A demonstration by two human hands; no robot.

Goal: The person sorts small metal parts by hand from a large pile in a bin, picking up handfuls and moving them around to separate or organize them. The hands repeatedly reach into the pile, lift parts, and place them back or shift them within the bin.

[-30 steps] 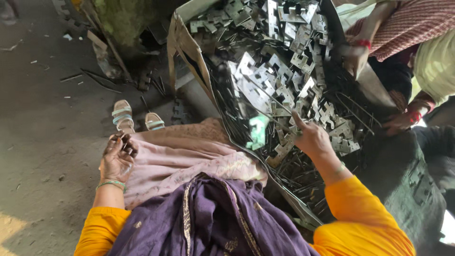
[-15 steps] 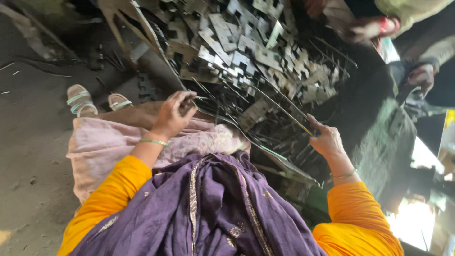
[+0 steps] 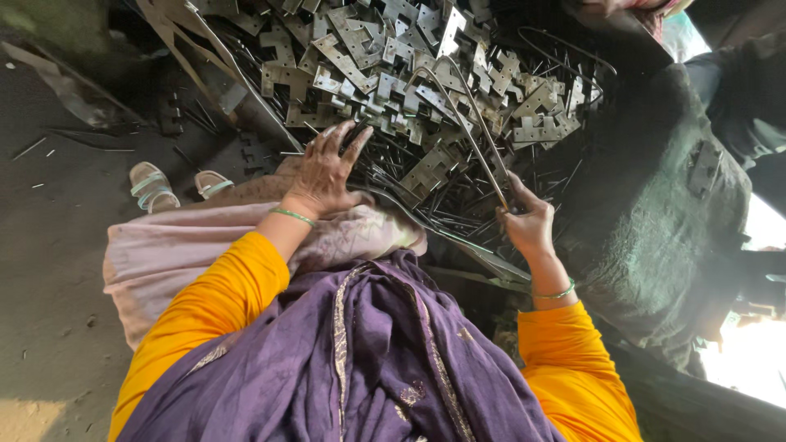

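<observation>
Gripping rod (image 3: 471,123), right hand (image 3: 528,225) apparently closed.

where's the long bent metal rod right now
In the head view, right of centre: the bent metal rod arches over the pile of flat metal brackets, its lower end pinched in the right hand.

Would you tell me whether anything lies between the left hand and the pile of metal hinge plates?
Nothing visible does: the left hand rests with spread fingers directly on the pile of metal hinge plates and thin rods. The right hand grips a bent wire arching over the pile.
</observation>
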